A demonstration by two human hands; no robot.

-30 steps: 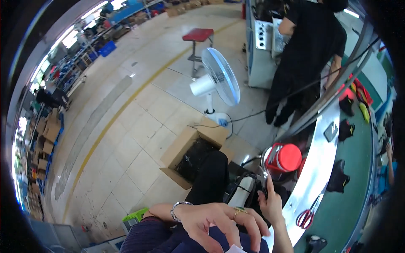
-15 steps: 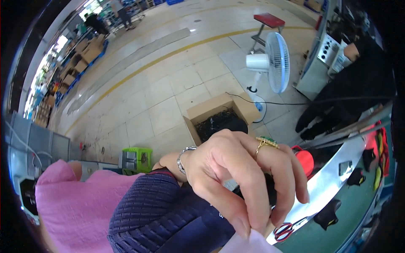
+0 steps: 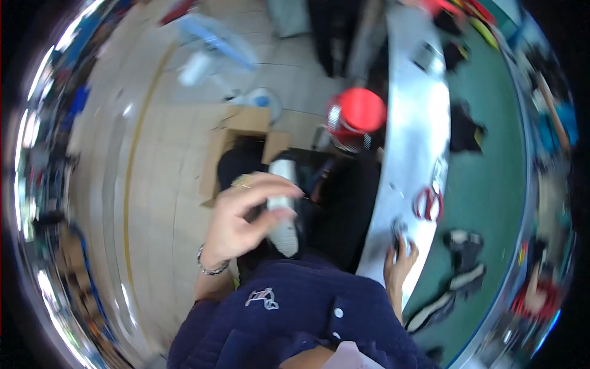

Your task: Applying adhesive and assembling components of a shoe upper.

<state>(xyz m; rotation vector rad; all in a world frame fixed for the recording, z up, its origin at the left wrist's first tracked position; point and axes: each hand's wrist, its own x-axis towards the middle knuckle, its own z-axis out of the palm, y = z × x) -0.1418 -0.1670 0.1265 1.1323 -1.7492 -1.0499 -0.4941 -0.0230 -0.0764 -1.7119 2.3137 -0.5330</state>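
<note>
My left hand (image 3: 236, 221), with a gold ring and a bracelet, hovers over my lap. Its thumb and fingers are curved but apart, and nothing shows in its grip. A long pale grey thing (image 3: 284, 230) lies behind the fingertips; whether they touch it I cannot tell. At the right, my right hand (image 3: 401, 264) rests on the shiny metal table edge (image 3: 415, 111), its fingers closed round a small dark and silvery thing (image 3: 401, 237), too blurred to name. Red-handled scissors (image 3: 428, 204) lie just beyond it. Pale cloth (image 3: 347, 357) hangs at my collar.
Dark cloth pieces (image 3: 465, 132), some with pale edges, lie on the green table top (image 3: 498, 154). A red round-topped object (image 3: 362, 111) stands left of the table. An open cardboard box (image 3: 215, 144) and a white-blue fan (image 3: 215, 46) are on the floor. A person's dark legs (image 3: 332, 37) stand ahead.
My view has swung down and toward the table. My left hand has let go of the pale cloth and moved down away from it. My right hand has come into view.
</note>
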